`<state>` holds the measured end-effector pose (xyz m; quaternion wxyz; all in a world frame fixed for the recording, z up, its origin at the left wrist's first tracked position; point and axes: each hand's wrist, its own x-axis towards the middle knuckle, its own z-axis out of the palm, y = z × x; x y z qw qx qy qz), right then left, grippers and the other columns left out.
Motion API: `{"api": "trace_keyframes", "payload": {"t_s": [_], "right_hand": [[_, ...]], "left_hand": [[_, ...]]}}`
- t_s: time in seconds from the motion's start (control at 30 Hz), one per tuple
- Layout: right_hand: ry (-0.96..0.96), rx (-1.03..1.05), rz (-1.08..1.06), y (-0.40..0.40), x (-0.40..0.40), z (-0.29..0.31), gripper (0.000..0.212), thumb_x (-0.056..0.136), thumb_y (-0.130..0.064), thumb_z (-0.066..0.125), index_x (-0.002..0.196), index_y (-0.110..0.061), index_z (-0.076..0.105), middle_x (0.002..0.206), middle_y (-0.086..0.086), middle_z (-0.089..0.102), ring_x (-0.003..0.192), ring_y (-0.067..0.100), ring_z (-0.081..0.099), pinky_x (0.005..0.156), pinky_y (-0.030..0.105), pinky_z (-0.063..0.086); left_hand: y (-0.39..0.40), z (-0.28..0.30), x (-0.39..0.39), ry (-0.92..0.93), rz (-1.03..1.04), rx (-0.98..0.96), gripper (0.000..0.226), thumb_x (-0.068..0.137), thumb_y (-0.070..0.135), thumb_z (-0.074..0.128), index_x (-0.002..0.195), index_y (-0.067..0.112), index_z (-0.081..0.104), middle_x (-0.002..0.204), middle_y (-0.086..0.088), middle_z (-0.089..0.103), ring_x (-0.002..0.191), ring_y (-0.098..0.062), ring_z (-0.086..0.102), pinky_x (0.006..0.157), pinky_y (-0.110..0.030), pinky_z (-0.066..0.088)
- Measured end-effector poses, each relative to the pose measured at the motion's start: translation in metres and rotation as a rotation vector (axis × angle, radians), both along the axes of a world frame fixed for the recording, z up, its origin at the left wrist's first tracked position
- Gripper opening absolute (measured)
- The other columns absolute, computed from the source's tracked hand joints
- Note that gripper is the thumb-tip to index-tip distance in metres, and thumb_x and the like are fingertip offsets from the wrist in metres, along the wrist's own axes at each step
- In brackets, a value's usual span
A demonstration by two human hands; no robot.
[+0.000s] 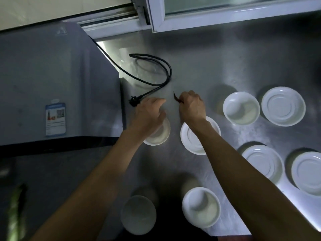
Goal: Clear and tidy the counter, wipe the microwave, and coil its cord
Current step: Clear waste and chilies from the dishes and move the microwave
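Note:
The grey microwave (pixel 52 84) fills the left side of the steel counter (pixel 217 66). Its black cord (pixel 156 70) loops loosely over the counter and ends in a plug (pixel 133 101) beside the microwave's corner. My left hand (pixel 149 112) hovers just right of the plug, fingers apart and empty, above a white bowl (pixel 161 134). My right hand (pixel 191 106) is closed on a dark red dried chili (pixel 176 98) whose tip sticks out to the left. Under my right wrist lies an upturned white plate (pixel 189 138).
More white dishes are scattered over the counter: a bowl (pixel 241 108) and a plate (pixel 283 106) at right, two plates (pixel 262 162) (pixel 307 173) near the right edge, two bowls (pixel 201 206) (pixel 139 214) in front. A window frame (pixel 173 21) runs along the back.

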<state>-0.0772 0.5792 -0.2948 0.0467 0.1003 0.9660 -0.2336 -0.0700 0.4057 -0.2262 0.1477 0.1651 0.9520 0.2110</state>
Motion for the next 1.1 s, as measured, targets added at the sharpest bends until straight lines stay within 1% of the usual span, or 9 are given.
{"api": "trace_keyframes", "payload": {"t_s": [0.1, 0.17, 0.27, 0.43, 0.63, 0.73, 0.83, 0.97, 1.1], "right_hand": [[-0.025, -0.023, 0.004, -0.002, 0.01, 0.002, 0.016, 0.082, 0.005, 0.049, 0.093, -0.001, 0.059, 0.094, 0.019, 0.06, 0.087, 0.038, 0.055, 0.072, 0.039, 0.039], [-0.015, -0.05, -0.004, -0.004, 0.017, 0.007, 0.011, 0.085, 0.001, 0.05, 0.091, -0.001, 0.059, 0.09, 0.018, 0.061, 0.085, 0.04, 0.055, 0.071, 0.04, 0.043], [0.05, -0.129, -0.024, -0.007, 0.03, 0.021, 0.012, 0.086, -0.004, 0.053, 0.092, -0.002, 0.063, 0.091, 0.016, 0.062, 0.084, 0.037, 0.056, 0.073, 0.045, 0.049], [0.213, -0.316, -0.008, -0.021, 0.066, 0.052, 0.017, 0.084, 0.0, 0.057, 0.095, -0.005, 0.069, 0.091, 0.012, 0.066, 0.083, 0.029, 0.059, 0.075, 0.042, 0.05], [0.271, -0.326, 0.06, -0.061, 0.111, 0.076, 0.018, 0.086, -0.004, 0.06, 0.1, -0.01, 0.071, 0.095, 0.008, 0.068, 0.086, 0.025, 0.063, 0.077, 0.04, 0.052], [0.276, -0.314, 0.099, -0.087, 0.135, 0.085, 0.02, 0.086, -0.004, 0.062, 0.102, -0.01, 0.072, 0.098, 0.008, 0.07, 0.088, 0.026, 0.065, 0.079, 0.04, 0.053], [0.298, -0.278, 0.135, -0.11, 0.161, 0.091, 0.018, 0.085, -0.004, 0.064, 0.099, -0.011, 0.073, 0.096, 0.008, 0.071, 0.084, 0.026, 0.066, 0.076, 0.036, 0.053], [0.306, -0.285, 0.2, -0.151, 0.199, 0.103, 0.016, 0.088, -0.005, 0.064, 0.1, -0.011, 0.073, 0.095, 0.005, 0.07, 0.082, 0.019, 0.064, 0.074, 0.034, 0.054], [0.324, -0.313, 0.294, -0.206, 0.228, 0.12, 0.019, 0.088, -0.004, 0.065, 0.102, -0.013, 0.074, 0.097, 0.004, 0.07, 0.086, 0.016, 0.065, 0.081, 0.035, 0.055]], "left_hand": [[-0.008, 0.008, 0.013, 0.001, -0.002, 0.0, 0.045, 0.097, 0.027, 0.053, 0.14, 0.014, 0.052, 0.139, -0.004, 0.055, 0.131, -0.022, 0.043, 0.11, -0.038, 0.034], [-0.015, 0.015, 0.023, 0.004, -0.003, -0.006, 0.044, 0.098, 0.025, 0.052, 0.14, 0.012, 0.051, 0.138, -0.007, 0.055, 0.129, -0.023, 0.044, 0.108, -0.037, 0.033], [-0.027, 0.026, 0.039, 0.012, 0.002, 0.016, 0.043, 0.097, 0.026, 0.05, 0.136, 0.011, 0.054, 0.133, -0.009, 0.057, 0.124, -0.026, 0.048, 0.103, -0.04, 0.038], [-0.045, 0.035, 0.068, 0.044, 0.041, 0.015, 0.04, 0.095, 0.025, 0.057, 0.134, 0.013, 0.057, 0.13, -0.008, 0.059, 0.118, -0.028, 0.052, 0.098, -0.045, 0.045], [-0.083, 0.038, 0.107, 0.081, 0.039, 0.088, 0.041, 0.088, 0.023, 0.06, 0.124, 0.005, 0.064, 0.119, -0.016, 0.067, 0.108, -0.037, 0.06, 0.09, -0.048, 0.052], [-0.111, 0.04, 0.133, 0.114, 0.084, 0.133, 0.039, 0.085, 0.024, 0.062, 0.119, 0.004, 0.067, 0.114, -0.015, 0.069, 0.102, -0.036, 0.063, 0.089, -0.043, 0.053], [-0.137, 0.051, 0.163, 0.154, 0.102, 0.153, 0.039, 0.086, 0.026, 0.063, 0.12, 0.008, 0.067, 0.116, -0.01, 0.069, 0.105, -0.032, 0.062, 0.091, -0.04, 0.052], [-0.185, 0.066, 0.209, 0.147, 0.15, 0.124, 0.04, 0.093, 0.029, 0.06, 0.131, 0.014, 0.061, 0.128, -0.006, 0.063, 0.119, -0.026, 0.054, 0.098, -0.039, 0.047], [-0.243, 0.076, 0.255, 0.13, 0.218, 0.09, 0.044, 0.091, 0.034, 0.055, 0.13, 0.013, 0.062, 0.128, -0.007, 0.064, 0.118, -0.028, 0.057, 0.099, -0.042, 0.047]]}}
